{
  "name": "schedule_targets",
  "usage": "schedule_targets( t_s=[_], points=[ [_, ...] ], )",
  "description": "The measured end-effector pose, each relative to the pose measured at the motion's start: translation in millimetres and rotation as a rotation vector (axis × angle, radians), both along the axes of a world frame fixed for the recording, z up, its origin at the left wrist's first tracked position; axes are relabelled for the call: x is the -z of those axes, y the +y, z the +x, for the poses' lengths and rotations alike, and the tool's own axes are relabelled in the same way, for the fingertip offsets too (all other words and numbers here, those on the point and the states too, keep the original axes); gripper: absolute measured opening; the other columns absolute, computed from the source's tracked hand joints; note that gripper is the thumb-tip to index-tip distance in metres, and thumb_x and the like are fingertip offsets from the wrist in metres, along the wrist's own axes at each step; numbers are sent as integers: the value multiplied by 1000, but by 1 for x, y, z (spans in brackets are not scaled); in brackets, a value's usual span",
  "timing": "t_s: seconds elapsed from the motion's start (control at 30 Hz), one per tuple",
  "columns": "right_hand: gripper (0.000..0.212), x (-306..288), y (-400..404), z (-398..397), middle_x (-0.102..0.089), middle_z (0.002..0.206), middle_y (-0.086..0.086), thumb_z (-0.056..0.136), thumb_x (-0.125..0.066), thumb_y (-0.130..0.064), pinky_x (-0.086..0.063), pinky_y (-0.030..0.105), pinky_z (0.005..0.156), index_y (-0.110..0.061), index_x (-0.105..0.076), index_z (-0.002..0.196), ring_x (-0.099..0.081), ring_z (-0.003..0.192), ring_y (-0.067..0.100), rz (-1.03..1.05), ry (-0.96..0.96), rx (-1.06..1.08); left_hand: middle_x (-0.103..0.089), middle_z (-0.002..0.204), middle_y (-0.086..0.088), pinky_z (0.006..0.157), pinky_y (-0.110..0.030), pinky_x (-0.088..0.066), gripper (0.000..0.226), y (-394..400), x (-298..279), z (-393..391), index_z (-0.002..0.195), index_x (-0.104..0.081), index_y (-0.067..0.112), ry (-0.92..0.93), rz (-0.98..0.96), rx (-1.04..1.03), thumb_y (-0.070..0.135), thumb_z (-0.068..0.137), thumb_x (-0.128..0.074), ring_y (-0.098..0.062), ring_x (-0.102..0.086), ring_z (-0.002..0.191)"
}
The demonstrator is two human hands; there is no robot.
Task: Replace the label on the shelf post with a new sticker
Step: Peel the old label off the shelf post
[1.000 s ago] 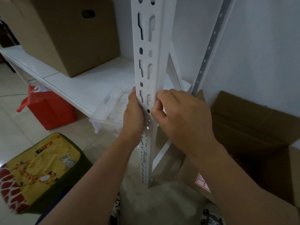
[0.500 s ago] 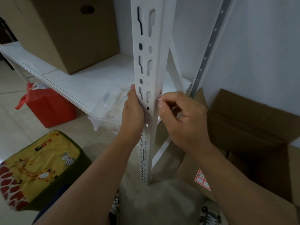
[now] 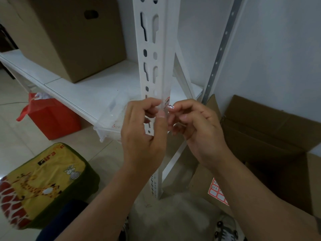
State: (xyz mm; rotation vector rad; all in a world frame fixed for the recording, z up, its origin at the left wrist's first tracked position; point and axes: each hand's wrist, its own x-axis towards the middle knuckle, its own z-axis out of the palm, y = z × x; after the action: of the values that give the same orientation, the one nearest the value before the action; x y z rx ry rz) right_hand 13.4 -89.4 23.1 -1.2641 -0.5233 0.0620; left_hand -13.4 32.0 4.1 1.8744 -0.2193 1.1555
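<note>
Two hands at post [image 3: 152,66]; right grip [image 3: 196,126] pinches label [image 3: 171,106] | left grip [image 3: 142,129] curled, contents unclear

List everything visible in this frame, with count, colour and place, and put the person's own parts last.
shelf post: one, white, upright, centre
label: one, red-edged white, on the post's right face above the fingers
shelf board: one, white, left of the post
cardboard box: one, brown, on the shelf board
plastic tray: one, clear, at the shelf board's front edge
bag: one, red, floor left
cushion: one, yellow with giraffe print, floor lower left
open carton: one, brown, floor right
sticker sheet: one, red and white, by the carton
left hand: at the post
right hand: pinching a small sticker piece
</note>
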Motion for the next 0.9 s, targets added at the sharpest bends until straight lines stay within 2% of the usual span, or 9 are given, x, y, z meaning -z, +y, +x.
schedule_targets(
  t_s=[0.2, 0.33, 0.53, 0.67, 0.73, 0.83, 0.9],
  points=[
    [33, 3, -3, 1, -65, 75, 4, 79, -39, -3, -48, 28, 60, -15, -69, 80, -60, 71, 18, 27, 15, -66, -61, 86, -2, 70, -13, -46, 20, -2, -1, 0, 97, -66, -2, -6, 54, 67, 13, 93, -54, -9, -57, 77],
    [26, 4, -5, 1, -65, 74, 3, 82, -42, -4, -49, 27, 60, -11, -67, 82, -61, 70, 16, -3, 6, -30, -66, 83, -6, 67, -24, -52, 18, 1, 0, 0, 94, -67, 2, 44, -10, 127, 17, 92, -56, -16, -62, 75],
    [17, 6, -4, -1, -65, 70, 1, 85, -50, -8, -49, 27, 60, -5, -66, 86, -61, 66, 14, -60, -10, 82, -67, 84, 1, 69, -20, -54, 11, -1, -1, -4, 98, -64, 16, 124, -91, 165, 22, 93, -56, -11, -64, 77],
    [12, 9, -3, -7, -66, 74, -6, 87, -56, -12, -50, 17, 62, -11, -67, 92, -64, 69, 8, -236, -199, 385, -67, 85, 10, 69, -16, -54, 8, -6, -2, -6, 98, -64, 23, 195, -160, 144, 26, 92, -60, -8, -65, 78],
    [9, 13, -1, -12, -65, 81, -10, 89, -59, -13, -50, 14, 66, -14, -65, 95, -63, 75, 6, -303, -349, 545, -69, 84, 9, 69, -20, -56, 7, -8, -2, -7, 98, -66, 23, 235, -215, 150, 22, 93, -62, -10, -66, 77],
    [18, 19, 1, -18, -63, 87, -4, 89, -56, -14, -49, 14, 70, -5, -66, 101, -61, 80, 5, -387, -555, 670, -72, 86, 6, 72, -27, -59, 11, -11, -2, -8, 99, -68, 23, 266, -279, 169, 18, 93, -61, -12, -70, 79],
    [21, 21, 3, -19, -61, 92, -4, 90, -56, -12, -48, 11, 73, -1, -66, 106, -59, 84, -1, -425, -594, 714, -73, 88, 6, 73, -28, -60, 14, -13, -3, -9, 102, -70, 20, 282, -306, 177, 19, 93, -60, -12, -71, 81]
  ],
)
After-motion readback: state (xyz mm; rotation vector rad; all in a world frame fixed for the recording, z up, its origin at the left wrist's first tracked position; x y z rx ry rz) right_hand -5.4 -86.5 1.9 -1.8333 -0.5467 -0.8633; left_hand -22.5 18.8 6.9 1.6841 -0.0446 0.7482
